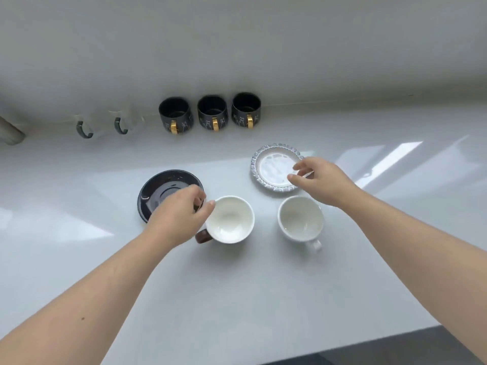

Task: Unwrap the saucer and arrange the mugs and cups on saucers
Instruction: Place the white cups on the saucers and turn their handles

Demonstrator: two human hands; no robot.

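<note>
A dark glossy saucer (160,192) lies on the white counter at centre left. My left hand (181,216) hovers over its near right edge, fingers loosely curled, thumb tip close to the rim of a white-lined cup with a brown handle (229,219). A white saucer with a blue-grey patterned rim (272,167) lies at centre right. My right hand (320,180) is over its right edge, thumb and forefinger apart, holding nothing I can see. A white mug (301,218) stands just below that saucer, handle toward me.
Three black mugs with gold handles (212,113) stand in a row against the back wall. Two clear glass mugs with dark green handles (105,125) stand to their left. A grey cylinder end (10,131) shows at far left. The counter's front edge (369,343) runs lower right.
</note>
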